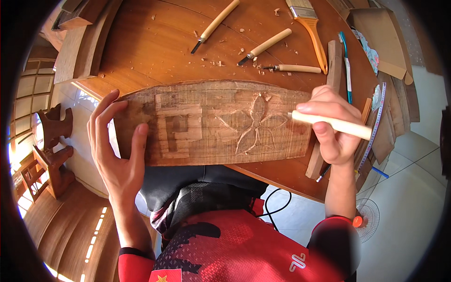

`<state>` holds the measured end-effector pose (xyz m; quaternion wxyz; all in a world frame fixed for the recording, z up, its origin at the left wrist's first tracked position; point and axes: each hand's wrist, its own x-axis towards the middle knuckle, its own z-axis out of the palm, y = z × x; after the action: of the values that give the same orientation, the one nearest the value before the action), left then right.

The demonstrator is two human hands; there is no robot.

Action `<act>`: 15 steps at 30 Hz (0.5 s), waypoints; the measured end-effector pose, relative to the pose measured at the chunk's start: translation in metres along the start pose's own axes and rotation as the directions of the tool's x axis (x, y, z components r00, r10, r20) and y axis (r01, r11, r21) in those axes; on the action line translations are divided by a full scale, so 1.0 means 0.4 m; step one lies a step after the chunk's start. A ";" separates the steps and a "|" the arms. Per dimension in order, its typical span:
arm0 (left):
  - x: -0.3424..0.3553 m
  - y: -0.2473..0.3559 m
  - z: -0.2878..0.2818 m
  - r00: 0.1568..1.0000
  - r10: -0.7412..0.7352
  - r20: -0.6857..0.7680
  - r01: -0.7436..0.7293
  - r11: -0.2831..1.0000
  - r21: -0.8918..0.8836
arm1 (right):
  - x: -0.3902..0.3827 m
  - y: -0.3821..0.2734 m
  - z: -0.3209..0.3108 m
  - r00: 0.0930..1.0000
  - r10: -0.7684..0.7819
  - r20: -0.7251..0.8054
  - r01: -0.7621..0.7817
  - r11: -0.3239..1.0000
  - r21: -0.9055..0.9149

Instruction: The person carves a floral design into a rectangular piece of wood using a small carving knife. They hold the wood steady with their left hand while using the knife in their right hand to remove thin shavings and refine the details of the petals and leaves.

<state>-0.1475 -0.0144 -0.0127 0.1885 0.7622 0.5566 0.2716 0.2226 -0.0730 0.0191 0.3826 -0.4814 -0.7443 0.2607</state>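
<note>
A wooden board point(211, 150) lies in front of me at the table's near edge, carved with a square pattern point(178, 127) on the left and a flower point(256, 123) on the right. My left hand point(117, 136) grips the board's left end, thumb on top and fingers along its edge. In my right hand point(336, 120) is a carving chisel with a pale wooden handle point(336, 126), held over the board's right end. Its tip points left toward a petal; I cannot make out whether it touches the wood.
Beyond the board lie several carving chisels point(265, 46), wood chips point(218, 63) and a flat paintbrush point(307, 28). To the right are a wooden strip point(334, 66), a toothbrush point(347, 70), a measuring tape point(376, 120) and a cardboard box point(383, 42). Wood blocks point(87, 44) stand far left.
</note>
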 end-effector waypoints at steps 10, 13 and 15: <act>-0.011 -0.023 0.028 1.000 -0.017 0.001 0.017 0.994 -0.106 | 0.021 0.019 0.033 0.974 0.174 -0.148 -0.174 0.985 0.011; -0.005 -0.019 0.018 1.000 -0.007 0.017 0.008 0.997 -0.070 | 0.022 0.009 0.022 0.982 0.156 -0.105 -0.151 0.987 0.056; 0.009 -0.001 0.010 0.998 0.049 0.027 -0.050 0.999 0.019 | 0.017 0.015 0.022 0.985 0.159 -0.059 -0.154 0.985 0.082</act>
<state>-0.1446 -0.0109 -0.0152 0.1816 0.7810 0.5375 0.2609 0.2169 -0.0645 0.0118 0.4033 -0.5316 -0.6806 0.3025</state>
